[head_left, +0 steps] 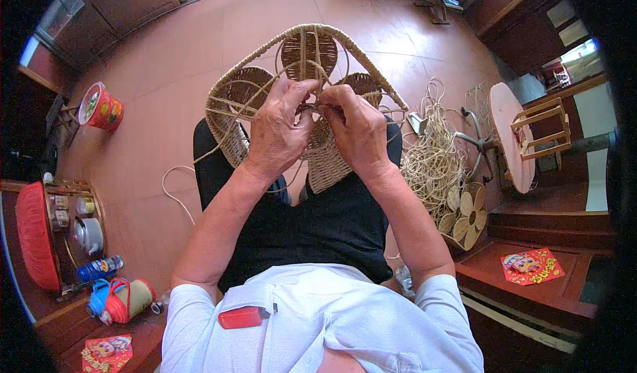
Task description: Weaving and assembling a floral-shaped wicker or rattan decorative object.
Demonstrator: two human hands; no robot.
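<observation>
A woven basket-like piece of pale cord (330,171) rests across my knees, with a braided rim and petal-shaped woven panels inside. My left hand (282,131) is closed at its middle, thumb and forefinger pinched at the strands. Close beside it, my right hand (356,126) is also closed, its fingertips pressed together on the cord. The fingers hide the exact spot where the strands meet. Thin cord loops stand up around both hands. A loose cord (174,194) trails on the floor to the left of my leg.
On the right lie a heap of tangled cord (431,157) and a flower-shaped woven piece (470,215), near a round-topped stool (511,137). At left are a red patterned bucket (103,108), a red basin (36,237), a kettle (88,235) and flasks (126,300).
</observation>
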